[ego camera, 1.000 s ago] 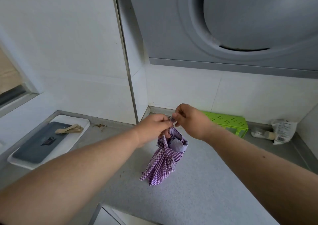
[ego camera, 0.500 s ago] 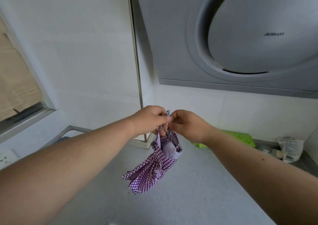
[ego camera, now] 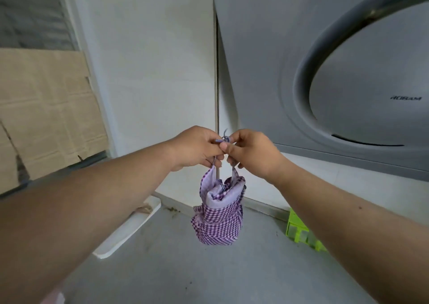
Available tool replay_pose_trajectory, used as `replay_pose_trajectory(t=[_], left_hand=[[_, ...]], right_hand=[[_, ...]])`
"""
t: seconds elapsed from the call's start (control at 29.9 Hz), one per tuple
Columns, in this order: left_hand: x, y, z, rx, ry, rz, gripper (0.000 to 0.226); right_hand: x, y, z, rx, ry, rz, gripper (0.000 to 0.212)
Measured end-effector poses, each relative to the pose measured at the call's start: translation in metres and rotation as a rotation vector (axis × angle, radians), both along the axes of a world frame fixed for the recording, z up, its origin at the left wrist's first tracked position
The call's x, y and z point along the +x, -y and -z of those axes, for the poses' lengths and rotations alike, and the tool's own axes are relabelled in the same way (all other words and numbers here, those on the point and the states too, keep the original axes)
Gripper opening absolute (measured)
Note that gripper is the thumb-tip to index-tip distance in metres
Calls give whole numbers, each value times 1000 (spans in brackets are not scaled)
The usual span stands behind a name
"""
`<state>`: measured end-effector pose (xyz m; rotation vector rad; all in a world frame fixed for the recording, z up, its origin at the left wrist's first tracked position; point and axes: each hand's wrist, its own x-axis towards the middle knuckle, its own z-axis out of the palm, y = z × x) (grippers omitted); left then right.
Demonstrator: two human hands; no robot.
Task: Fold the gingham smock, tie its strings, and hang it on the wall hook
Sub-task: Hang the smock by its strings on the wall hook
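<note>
Both hands' grip pinching strings (ego camera: 224, 139), smock (ego camera: 218, 220) hanging vertically

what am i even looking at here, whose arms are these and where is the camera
The camera is worn on a person's head and looks forward and down, so the two bare arms reaching in are that person's own. There is no machine. The left hand and the right hand meet in the middle, and each pinches the thin strings of a folded purple gingham smock. The smock hangs from those strings in the air, above a grey countertop. On the countertop lie a white tray to the left and a green perforated box to the right, partly hidden by the arm. Behind is a white tiled wall, with a large grey range hood at upper right. I cannot make out a wall hook for certain.
</note>
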<state>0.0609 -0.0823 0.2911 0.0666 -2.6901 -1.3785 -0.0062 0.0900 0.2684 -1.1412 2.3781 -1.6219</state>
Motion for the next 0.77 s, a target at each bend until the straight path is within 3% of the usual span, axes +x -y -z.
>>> replay_pose_trajectory(t=[0.23, 0.37, 0.57, 0.77], left_hand=[[18, 28, -32, 52, -66, -108, 13], [32, 51, -43, 95, -75, -157, 12], [50, 102, -60, 182, -98, -178, 9], [71, 184, -89, 141, -119, -184, 17]], right_hand=[[-3, 29, -33, 65, -152, -73, 9], [5, 55, -44, 74, -211, -106, 11], [20, 106, -67, -28, -132, -115, 15], [31, 191, -104, 87, -321, 0, 19]])
